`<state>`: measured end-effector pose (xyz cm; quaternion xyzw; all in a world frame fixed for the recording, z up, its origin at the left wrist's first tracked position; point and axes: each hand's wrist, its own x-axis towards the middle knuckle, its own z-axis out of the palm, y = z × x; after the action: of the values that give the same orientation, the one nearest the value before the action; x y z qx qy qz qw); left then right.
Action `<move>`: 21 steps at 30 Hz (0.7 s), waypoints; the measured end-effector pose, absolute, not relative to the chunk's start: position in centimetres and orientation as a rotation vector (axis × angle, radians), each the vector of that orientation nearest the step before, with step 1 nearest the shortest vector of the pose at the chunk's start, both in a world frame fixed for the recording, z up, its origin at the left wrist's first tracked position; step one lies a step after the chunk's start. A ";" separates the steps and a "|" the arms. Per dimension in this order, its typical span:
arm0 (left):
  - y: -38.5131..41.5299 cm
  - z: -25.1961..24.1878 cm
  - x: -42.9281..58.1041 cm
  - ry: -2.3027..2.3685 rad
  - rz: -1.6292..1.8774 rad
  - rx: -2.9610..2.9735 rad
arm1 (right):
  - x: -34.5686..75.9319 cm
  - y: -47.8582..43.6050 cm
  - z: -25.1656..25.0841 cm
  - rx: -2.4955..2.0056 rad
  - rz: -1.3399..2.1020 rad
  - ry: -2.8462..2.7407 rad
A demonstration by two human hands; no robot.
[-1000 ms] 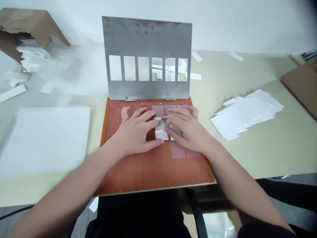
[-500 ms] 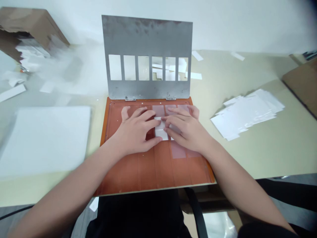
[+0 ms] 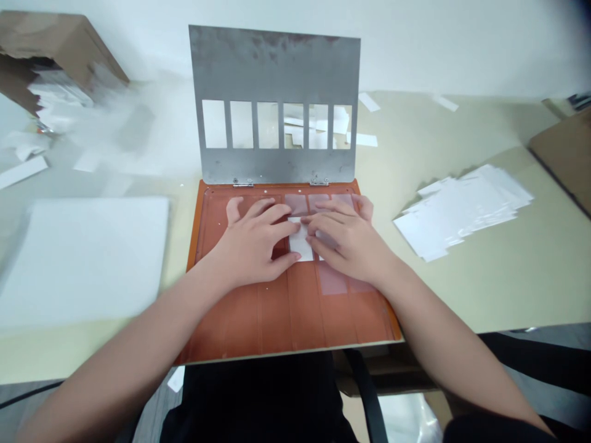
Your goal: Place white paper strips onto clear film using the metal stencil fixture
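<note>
A small white card (image 3: 301, 245) lies on the orange board (image 3: 231, 326) of a hinged frame. My left hand (image 3: 253, 243) is spread over the board, its thumb and index fingertips touching the card's left side. From the right, my right hand (image 3: 346, 237) reaches over with bent, separated fingers, fingertips at the card's upper and right edges. Neither hand wraps round the card. Pale translucent rectangles (image 3: 333, 280) lie in the board around my right hand. Another white piece is mostly hidden under that hand. Behind, the grey metal lid (image 3: 274, 67) stands raised, with a row of rectangular windows.
A fanned pile of white cards (image 3: 466, 206) lies at right. To the left is a white sheet stack (image 3: 87, 258). An opened cardboard box (image 3: 60, 43) stands at back left, and a brown box (image 3: 566, 154) at far right. Loose white strips (image 3: 369, 101) lie behind the lid.
A line across the middle of the white card has vanished, and its surface now looks plain. Both hands have hardly moved. The view has shifted very slightly.
</note>
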<state>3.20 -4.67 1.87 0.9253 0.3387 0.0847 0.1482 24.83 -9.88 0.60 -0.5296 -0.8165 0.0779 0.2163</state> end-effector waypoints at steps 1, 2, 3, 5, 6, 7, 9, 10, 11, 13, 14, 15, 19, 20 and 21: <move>-4.7 1.9 3.2 0.973 0.245 2.661 | 24.8 -9.9 0.5 -1.463 0.211 -2.257; -4.7 1.9 3.2 0.975 0.246 2.660 | 24.8 -9.8 0.5 -1.457 0.206 -2.252; -4.7 1.9 3.2 0.976 0.247 2.660 | 24.8 -9.8 0.4 -1.452 0.200 -2.247; -4.7 2.0 3.2 0.978 0.253 2.664 | 24.8 -9.8 0.2 -1.446 0.183 -2.245; -4.7 2.0 3.2 0.976 0.258 2.667 | 24.8 -9.7 0.2 -1.448 0.168 -2.249; -4.7 1.9 3.2 0.975 0.260 2.671 | 24.8 -9.7 0.1 -1.451 0.150 -2.256; -4.8 1.9 3.2 0.974 0.265 2.678 | 24.8 -9.6 0.0 -1.457 0.116 -2.269; -4.8 1.9 3.2 0.976 0.264 2.679 | 24.8 -9.6 0.0 -1.458 0.102 -2.270; -4.8 1.9 3.2 0.978 0.260 2.679 | 24.8 -9.6 0.0 -1.459 0.094 -2.268; -4.9 1.9 3.3 0.987 0.252 2.679 | 24.7 -9.6 0.0 -1.460 0.093 -2.259; -5.0 1.9 3.3 0.989 0.250 2.680 | 24.7 -9.6 0.0 -1.460 0.097 -2.255; -5.0 1.9 3.3 0.991 0.250 2.681 | 24.6 -9.6 0.0 -1.460 0.104 -2.255; -5.1 2.0 3.2 0.994 0.250 2.675 | 24.5 -9.6 -0.1 -1.468 0.102 -2.258; -5.1 1.9 3.2 0.994 0.247 2.674 | 24.5 -9.6 -0.1 -1.468 0.090 -2.257; -5.1 1.9 3.2 0.994 0.243 2.675 | 24.5 -9.6 -0.2 -1.465 0.076 -2.253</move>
<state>3.22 -5.11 1.92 0.9250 0.3438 0.0841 0.1381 24.47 -9.62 -0.17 -0.5310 -0.8166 0.0277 0.2244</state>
